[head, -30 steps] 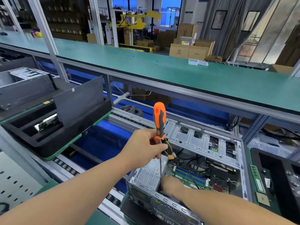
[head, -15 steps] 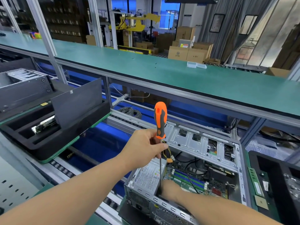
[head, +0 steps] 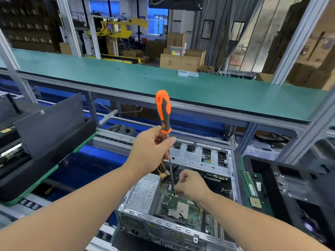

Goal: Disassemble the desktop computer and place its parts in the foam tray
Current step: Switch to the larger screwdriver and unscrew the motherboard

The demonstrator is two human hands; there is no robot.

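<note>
Orange-and-grey-handled screwdriver (head: 163, 113): upright, gripped by left hand (head: 150, 151); shaft tip pinched by right hand (head: 190, 185) over open grey metal computer case (head: 174, 225).

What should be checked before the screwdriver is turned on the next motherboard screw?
1. Left hand pinches the screwdriver low, below the handle: ok.
2. Shaft roughly upright: ok.
3. Right hand fingers steady the shaft near the tip: ok.
4. Tip seated in a screw on the motherboard: cannot tell, hidden by the hand.
5. Yellow cables away from the shaft: not ok, they lie close.
</note>
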